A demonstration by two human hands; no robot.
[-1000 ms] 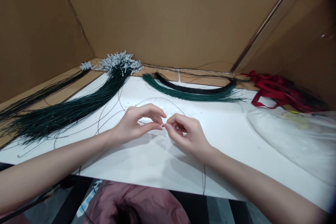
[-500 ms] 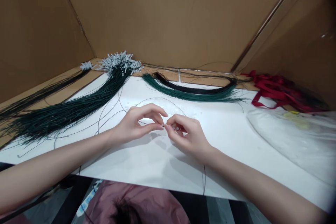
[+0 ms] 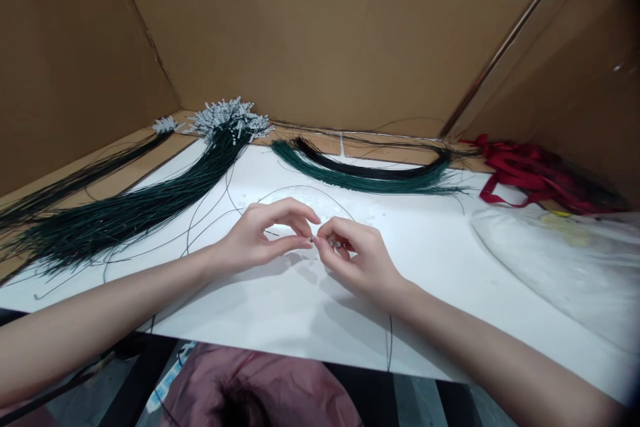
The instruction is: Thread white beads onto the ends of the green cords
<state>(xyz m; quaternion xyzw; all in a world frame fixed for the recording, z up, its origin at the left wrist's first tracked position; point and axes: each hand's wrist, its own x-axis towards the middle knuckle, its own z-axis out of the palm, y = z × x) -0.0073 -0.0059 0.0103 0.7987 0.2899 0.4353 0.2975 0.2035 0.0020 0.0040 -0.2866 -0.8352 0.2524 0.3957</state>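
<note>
My left hand [image 3: 260,237] and my right hand [image 3: 357,260] meet fingertip to fingertip over a white tabletop [image 3: 440,260]. Both are closed in a pinch on the ends of one thin dark cord [image 3: 295,190], which loops away behind them in an arc and trails off the front edge by my right wrist. A tiny bead or clasp at the pinch point is too small to make out. A large bundle of dark green cords with white tips [image 3: 150,197] lies to the left of my left hand.
A curved bundle of green and black cords [image 3: 365,177] lies at the back. Red ribbons [image 3: 530,177] are piled at the right, above a clear plastic bag [image 3: 560,260]. Cardboard walls [image 3: 320,33] enclose the table. Dark red cloth [image 3: 260,390] shows below the front edge.
Almost nothing: both hands stay pinched together on the cord, with only a slight shift of the fingertips.
</note>
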